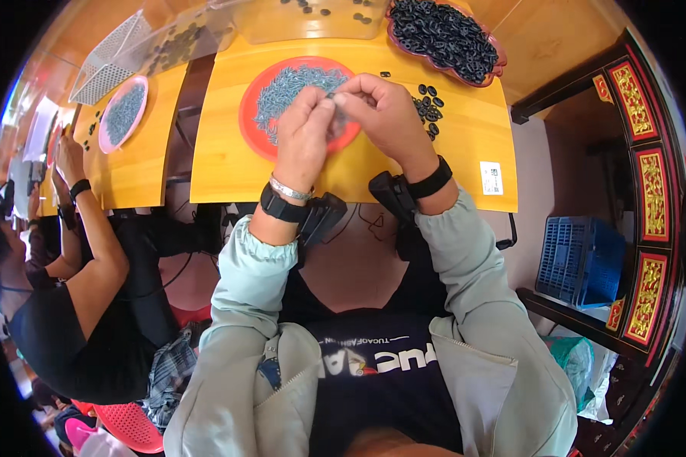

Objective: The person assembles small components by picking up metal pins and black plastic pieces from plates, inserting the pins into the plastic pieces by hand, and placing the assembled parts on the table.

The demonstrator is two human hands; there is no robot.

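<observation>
Head view, looking down on a yellow wooden tabletop [465,164]. The left hand [303,133] and right hand [385,114] meet above a red plate [249,114] heaped with small grey screws [290,85]. The fingertips of both hands are pinched together on a tiny part at their meeting point, probably one screw, though the piece is too small to tell for certain. Each hand's grip is closed, thumb against forefinger.

The screws appear to be metal: light singly, stiff, smooth and apt to slip or roll, so a fingertip pinch along the shank suits them best. Loose black washers [428,103], flat rings, lie on the wood just beside the right hand; a scalloped dark-red tray [498,65] at the far edge holds many more. These look thin and light, best lifted by the rim.

On a neighbouring tabletop a pink plate [141,87] carries more grey pieces, where another person's hand [68,160] works.
</observation>
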